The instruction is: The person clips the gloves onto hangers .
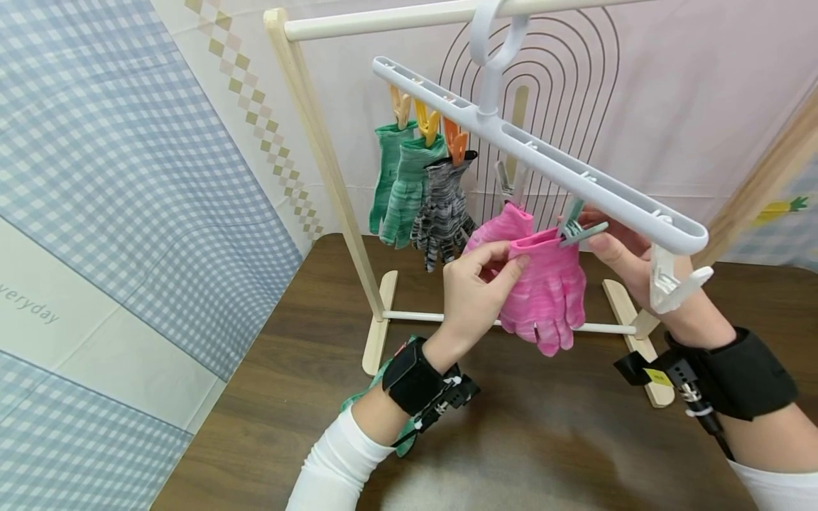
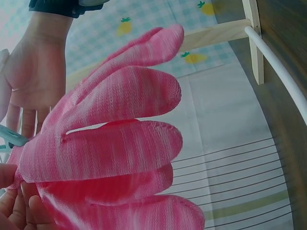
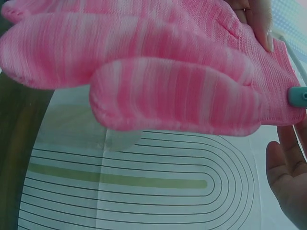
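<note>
My left hand [image 1: 471, 291] pinches the cuff of a pink knit glove [image 1: 547, 287] between thumb and fingers. A pale teal clothespin [image 1: 578, 231] under the hanger bar bites the other side of that cuff. Close beside the clothespin is my right hand [image 1: 629, 259], its fingers loosely extended; in the right wrist view they show below the clothespin [image 3: 298, 97], apart from it. Behind hangs a second pink glove [image 1: 501, 228] from a greyish clothespin [image 1: 505, 183]. The glove's fingers [image 2: 105, 148] fill much of the left wrist view.
A white clip hanger [image 1: 486, 121] hangs from the rack's top rail [image 1: 383, 23]. Green gloves [image 1: 409, 191] and a black-and-grey glove [image 1: 444, 202] hang at its left. An unused white clothespin [image 1: 674, 284] is at its right end. Green fabric [image 1: 407, 433] lies under my left wrist.
</note>
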Tool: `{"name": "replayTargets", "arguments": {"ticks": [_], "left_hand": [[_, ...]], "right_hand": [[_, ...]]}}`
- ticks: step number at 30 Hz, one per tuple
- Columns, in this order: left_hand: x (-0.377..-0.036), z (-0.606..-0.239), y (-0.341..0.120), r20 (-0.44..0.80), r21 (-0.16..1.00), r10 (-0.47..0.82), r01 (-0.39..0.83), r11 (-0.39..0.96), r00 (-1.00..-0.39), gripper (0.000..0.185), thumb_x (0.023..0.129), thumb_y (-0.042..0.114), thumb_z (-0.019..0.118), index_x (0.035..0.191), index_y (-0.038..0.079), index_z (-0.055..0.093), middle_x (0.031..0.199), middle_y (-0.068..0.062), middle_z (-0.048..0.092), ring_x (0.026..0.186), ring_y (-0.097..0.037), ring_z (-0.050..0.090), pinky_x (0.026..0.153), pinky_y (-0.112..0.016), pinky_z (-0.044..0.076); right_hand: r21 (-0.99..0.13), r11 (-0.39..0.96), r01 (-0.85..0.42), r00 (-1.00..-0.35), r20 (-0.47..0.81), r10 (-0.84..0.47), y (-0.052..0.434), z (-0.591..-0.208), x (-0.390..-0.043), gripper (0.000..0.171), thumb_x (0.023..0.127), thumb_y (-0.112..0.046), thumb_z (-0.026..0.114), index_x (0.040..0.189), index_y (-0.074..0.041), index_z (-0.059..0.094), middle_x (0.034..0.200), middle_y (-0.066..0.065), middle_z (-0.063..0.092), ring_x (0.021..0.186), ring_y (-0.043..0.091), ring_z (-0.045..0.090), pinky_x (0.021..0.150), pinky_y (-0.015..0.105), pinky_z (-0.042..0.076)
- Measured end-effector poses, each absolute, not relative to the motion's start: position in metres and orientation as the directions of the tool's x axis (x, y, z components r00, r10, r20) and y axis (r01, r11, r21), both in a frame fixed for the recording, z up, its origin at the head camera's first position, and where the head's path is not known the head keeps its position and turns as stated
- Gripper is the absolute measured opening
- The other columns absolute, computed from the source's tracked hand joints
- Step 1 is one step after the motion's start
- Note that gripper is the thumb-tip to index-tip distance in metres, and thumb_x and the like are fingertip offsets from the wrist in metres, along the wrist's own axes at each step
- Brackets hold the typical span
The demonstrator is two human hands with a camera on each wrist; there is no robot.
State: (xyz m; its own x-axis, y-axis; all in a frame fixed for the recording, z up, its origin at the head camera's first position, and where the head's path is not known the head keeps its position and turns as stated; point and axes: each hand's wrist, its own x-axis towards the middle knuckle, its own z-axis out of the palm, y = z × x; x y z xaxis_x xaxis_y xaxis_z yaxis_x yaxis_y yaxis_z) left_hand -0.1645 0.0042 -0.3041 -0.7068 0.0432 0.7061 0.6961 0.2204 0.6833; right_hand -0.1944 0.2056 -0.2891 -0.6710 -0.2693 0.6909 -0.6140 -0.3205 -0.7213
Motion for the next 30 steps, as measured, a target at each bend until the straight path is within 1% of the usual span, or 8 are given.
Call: {"name": "replayTargets", "arguments": {"ticks": [6, 9, 14, 17, 19, 24, 27, 30], "left_hand": [[-0.165, -0.306, 0.003, 0.707, 0.683, 0.042, 0.697, 0.218, -0.706, 0.017, 0.081, 0.015, 0.063, 0.09, 0.002, 0.066, 0.073, -0.009, 0.065, 0.062, -0.007, 0.055, 0.051, -0.016, 0.043], [-0.165, -0.307, 0.003, 0.712, 0.676, 0.045, 0.702, 0.223, -0.7, 0.017, 0.081, 0.015, 0.063, 0.089, 0.001, 0.066, 0.073, -0.009, 0.065, 0.062, -0.007, 0.055, 0.051, -0.015, 0.043], [-0.166, -0.308, 0.003, 0.713, 0.677, 0.042, 0.703, 0.22, -0.7, 0.016, 0.081, 0.015, 0.063, 0.089, 0.001, 0.066, 0.073, -0.01, 0.065, 0.062, -0.007, 0.056, 0.051, -0.016, 0.044], [-0.166, -0.308, 0.003, 0.713, 0.677, 0.039, 0.702, 0.22, -0.7, 0.016, 0.081, 0.015, 0.063, 0.088, 0.001, 0.066, 0.073, -0.01, 0.065, 0.061, -0.007, 0.055, 0.051, -0.016, 0.044], [-0.166, -0.309, 0.002, 0.713, 0.677, 0.038, 0.702, 0.22, -0.7, 0.016, 0.081, 0.015, 0.063, 0.088, 0.001, 0.066, 0.073, -0.01, 0.065, 0.061, -0.007, 0.055, 0.052, -0.016, 0.044], [-0.167, -0.31, 0.002, 0.715, 0.677, 0.034, 0.704, 0.216, -0.698, 0.016, 0.08, 0.015, 0.064, 0.088, 0.001, 0.066, 0.073, -0.01, 0.065, 0.061, -0.007, 0.055, 0.052, -0.016, 0.045], [-0.167, -0.31, 0.001, 0.715, 0.677, 0.035, 0.704, 0.213, -0.698, 0.016, 0.08, 0.015, 0.063, 0.088, 0.001, 0.066, 0.074, -0.01, 0.065, 0.061, -0.007, 0.054, 0.052, -0.016, 0.045], [-0.168, -0.31, 0.001, 0.715, 0.678, 0.037, 0.705, 0.21, -0.698, 0.016, 0.081, 0.015, 0.063, 0.088, 0.001, 0.066, 0.075, -0.01, 0.065, 0.061, -0.007, 0.054, 0.052, -0.016, 0.045]], "right_hand": [[-0.72, -0.271, -0.639, -0.668, 0.694, -0.269, 0.203, -0.288, -0.19, 0.043, 0.081, 0.0, 0.058, 0.119, 0.014, 0.044, 0.111, 0.013, 0.06, 0.107, 0.018, 0.055, 0.094, 0.021, 0.039], [-0.737, -0.208, -0.643, -0.695, 0.675, -0.246, 0.197, -0.277, -0.175, 0.039, 0.082, -0.003, 0.058, 0.118, 0.01, 0.049, 0.107, 0.006, 0.062, 0.102, 0.013, 0.056, 0.09, 0.017, 0.041], [-0.76, -0.164, -0.629, -0.725, 0.649, -0.228, 0.191, -0.264, -0.158, 0.032, 0.082, -0.002, 0.058, 0.113, 0.004, 0.054, 0.101, 0.005, 0.064, 0.095, 0.013, 0.058, 0.084, 0.016, 0.044], [-0.749, -0.179, -0.638, -0.715, 0.663, -0.223, 0.191, -0.263, -0.158, 0.032, 0.081, -0.002, 0.059, 0.111, 0.008, 0.054, 0.099, 0.006, 0.064, 0.093, 0.014, 0.058, 0.084, 0.017, 0.045], [-0.737, -0.244, -0.63, -0.696, 0.676, -0.243, 0.193, -0.266, -0.161, 0.031, 0.082, 0.001, 0.057, 0.111, 0.01, 0.053, 0.099, 0.007, 0.064, 0.093, 0.015, 0.058, 0.085, 0.018, 0.045], [-0.71, -0.316, -0.629, -0.666, 0.702, -0.252, 0.197, -0.273, -0.166, 0.033, 0.083, 0.007, 0.052, 0.115, 0.013, 0.049, 0.099, 0.011, 0.064, 0.092, 0.018, 0.057, 0.085, 0.022, 0.043], [-0.698, -0.281, -0.658, -0.66, 0.715, -0.23, 0.197, -0.274, -0.165, 0.035, 0.083, 0.006, 0.052, 0.116, 0.017, 0.046, 0.098, 0.012, 0.064, 0.092, 0.019, 0.057, 0.084, 0.025, 0.041], [-0.697, -0.286, -0.657, -0.663, 0.715, -0.221, 0.198, -0.275, -0.164, 0.037, 0.083, 0.006, 0.051, 0.118, 0.017, 0.044, 0.098, 0.012, 0.064, 0.092, 0.019, 0.057, 0.085, 0.026, 0.04]]}}
